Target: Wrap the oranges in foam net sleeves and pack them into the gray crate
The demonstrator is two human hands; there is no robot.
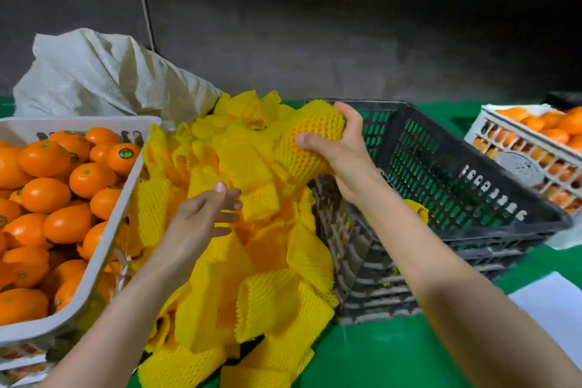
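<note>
Right hand (343,154): grips the sleeved orange (311,138), thumb on the near side and fingers curled over the top, above the left rim of the gray crate (456,173).
Sleeved orange: orange skin shows through the yellow net, and a loose end of the sleeve trails below the palm.
Handling, judged: firm, round and fairly heavy for one hand. The foam is soft and springy, so take hold around the middle, not by the loose end, which could slip off.
Left hand (204,214): fingers loosely spread, holding nothing, over the sleeve pile (267,261).
Sleeve pile: light, squashy tubes heaped at the table's (378,356) near edge.
Gray crate: right of the pile, its floor mostly hidden.
Bare oranges (44,195): in the white basket (104,230) at the table's left edge.
</note>
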